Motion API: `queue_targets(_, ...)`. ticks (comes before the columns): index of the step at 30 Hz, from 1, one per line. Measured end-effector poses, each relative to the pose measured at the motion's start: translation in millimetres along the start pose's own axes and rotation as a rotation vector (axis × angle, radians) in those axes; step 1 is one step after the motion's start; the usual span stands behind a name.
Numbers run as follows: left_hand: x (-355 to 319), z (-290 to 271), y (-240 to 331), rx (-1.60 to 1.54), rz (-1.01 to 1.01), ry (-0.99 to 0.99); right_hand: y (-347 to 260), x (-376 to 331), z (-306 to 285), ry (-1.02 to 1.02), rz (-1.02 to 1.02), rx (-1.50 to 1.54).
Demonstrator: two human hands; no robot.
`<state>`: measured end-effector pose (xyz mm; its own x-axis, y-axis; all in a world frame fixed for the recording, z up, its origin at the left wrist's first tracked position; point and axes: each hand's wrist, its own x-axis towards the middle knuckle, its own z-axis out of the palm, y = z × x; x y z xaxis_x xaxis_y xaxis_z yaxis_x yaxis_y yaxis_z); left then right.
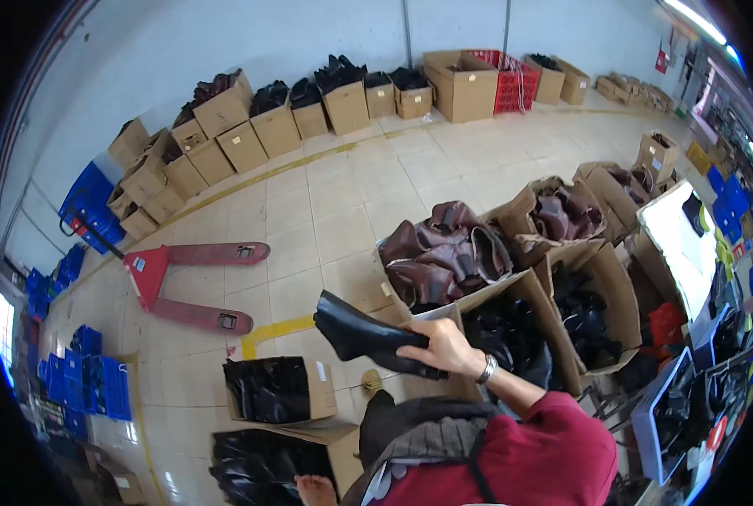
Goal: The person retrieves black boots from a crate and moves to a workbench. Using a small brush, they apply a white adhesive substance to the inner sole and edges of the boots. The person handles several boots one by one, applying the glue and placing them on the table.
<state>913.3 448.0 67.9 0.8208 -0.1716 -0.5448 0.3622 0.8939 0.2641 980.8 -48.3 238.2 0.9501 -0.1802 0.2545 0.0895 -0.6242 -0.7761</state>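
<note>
Maroon shirt (520,455) foremost, the right hand (446,344) pinched a black boot (353,329) near the left corner of a cardboard carton (388,291), ideally without creasing it, while the left hand's (316,489) finger state was indiscernible.

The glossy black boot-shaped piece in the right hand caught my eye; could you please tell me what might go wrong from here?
The glossy black boot-shaped piece is gripped by the right hand alone, toward one end, so it could slip. The wrinkled maroon pieces are heaped high, so a bump might topple some. The red pallet truck has its low forks stretched across the pale tiled floor, so someone might trip.
</note>
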Motion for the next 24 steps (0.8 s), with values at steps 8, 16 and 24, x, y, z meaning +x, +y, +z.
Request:
queue_targets(8, 320.5, 292.4, 80.3, 0.601, 0.191, 0.125, 10.9, 191.2, -2.0, 0.107, 0.131, 0.054)
queue_targets(16, 609.5, 541.0, -12.1, 1.123, 0.193, -0.53, 135.8, 344.6, -8.2, 0.494, 0.572, -0.159)
queue_targets(24, 829.6, 442.4, -46.9, 1.704, -0.566, -0.235, 210.9, 575.2, -65.5, 0.628, 0.45, 0.055)
